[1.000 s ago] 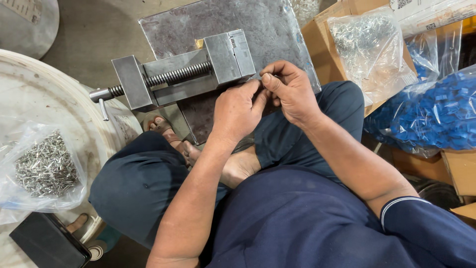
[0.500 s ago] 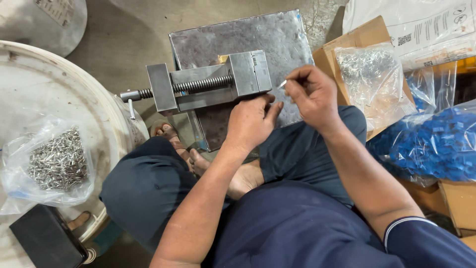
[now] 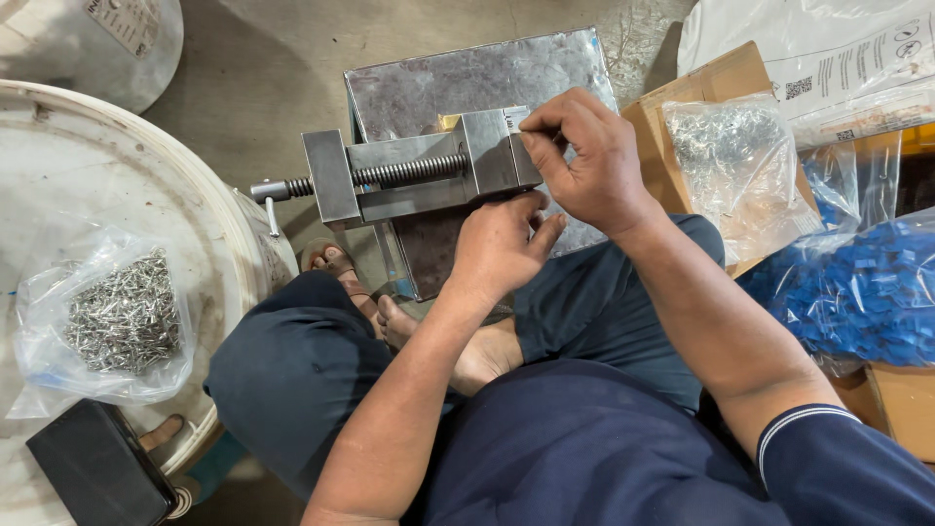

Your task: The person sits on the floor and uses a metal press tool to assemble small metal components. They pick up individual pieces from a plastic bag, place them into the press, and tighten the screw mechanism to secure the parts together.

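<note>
On bare grey concrete floor (image 3: 263,88), far centre: steel plate (image 3: 458,83), scuffed, lying flat; small metal vise (image 3: 419,175) resting on it, screw handle pointing left; right hand (image 3: 584,161) at the vise's right end, fingertips pressed together against the jaw block, whether they pinch anything cannot be told; left hand (image 3: 502,244) just near of the vise, fingers loosely curled, holding nothing visible. Left: white round drum lid (image 3: 117,195); clear bag of small metal pins (image 3: 107,317) on it; black block (image 3: 97,468) at near left. Right: cardboard box (image 3: 701,88); clear bag of metal parts (image 3: 735,166); bag of blue plastic pieces (image 3: 857,292); white sack (image 3: 808,49) far right.
</note>
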The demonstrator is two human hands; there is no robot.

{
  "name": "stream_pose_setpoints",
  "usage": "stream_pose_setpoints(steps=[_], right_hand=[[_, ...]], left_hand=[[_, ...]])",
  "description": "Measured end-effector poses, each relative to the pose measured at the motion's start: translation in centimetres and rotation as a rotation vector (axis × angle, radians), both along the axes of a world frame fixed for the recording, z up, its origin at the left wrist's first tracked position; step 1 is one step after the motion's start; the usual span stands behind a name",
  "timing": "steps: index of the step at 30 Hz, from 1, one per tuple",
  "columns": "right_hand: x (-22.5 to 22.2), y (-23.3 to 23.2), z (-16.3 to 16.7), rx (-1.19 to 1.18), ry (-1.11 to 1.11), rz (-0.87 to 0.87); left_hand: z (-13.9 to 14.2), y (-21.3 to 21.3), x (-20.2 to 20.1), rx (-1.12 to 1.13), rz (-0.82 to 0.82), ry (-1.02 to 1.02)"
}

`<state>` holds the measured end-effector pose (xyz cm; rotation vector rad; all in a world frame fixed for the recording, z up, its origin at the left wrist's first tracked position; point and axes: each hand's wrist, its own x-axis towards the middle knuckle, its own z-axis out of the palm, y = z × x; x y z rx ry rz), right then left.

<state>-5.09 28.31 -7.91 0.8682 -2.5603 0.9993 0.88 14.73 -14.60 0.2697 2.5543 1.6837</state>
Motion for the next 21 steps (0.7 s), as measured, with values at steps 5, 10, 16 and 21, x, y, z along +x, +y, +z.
stream_pose_setpoints(steps=[5, 10, 16, 21], right_hand=[[-0.14, 0.10, -0.25, 0.039, 0.044, 0.020], [-0.16, 0.65, -0.02, -0.045, -0.071, 0.005], [-0.18, 0.53, -0.25, -0.008, -0.048, 0.012], [-0.17, 0.73, -0.06, 0.003, -0.065, 0.014]], left_hand=[[0.10, -0.07, -0.04, -0.006, -0.004, -0.004], [0.10, -0.01, -0.02, 0.011, 0.003, 0.009], [0.07, -0.01, -0.07, -0.001, -0.008, -0.007], [0.14, 0.12, -0.15, 0.005, -0.021, -0.024]])
